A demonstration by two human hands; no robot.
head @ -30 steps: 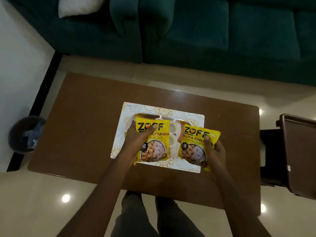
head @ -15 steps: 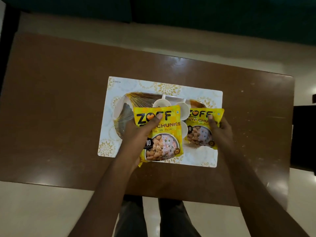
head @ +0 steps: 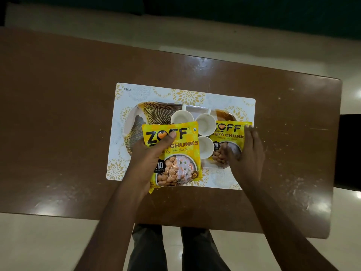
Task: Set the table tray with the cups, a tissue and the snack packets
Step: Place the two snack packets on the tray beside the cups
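Observation:
A gold-patterned tray (head: 136, 118) lies on a white placemat (head: 125, 90) on the brown table (head: 58, 114). Three white cups (head: 205, 124) stand close together in the tray's middle. My left hand (head: 148, 155) grips a yellow ZOFF snack packet (head: 183, 145) by its left side, thumb on the front, over the tray's left-middle and front rim. A second yellow packet (head: 228, 132) lies on the tray's right part, beside the cups. My right hand (head: 248, 153) is blurred and lies palm down over that packet's right edge, fingers spread. I see no tissue.
Bare brown tabletop surrounds the placemat on all sides. A dark sofa runs along the far side beyond a strip of pale floor. A dark piece of furniture (head: 349, 149) stands just past the table's right edge. My legs show below the table's near edge.
The right packet has come down onto the tray's right part, and my right hand has flattened over its edge. The left packet stays gripped above the tray. The view has tilted further down.

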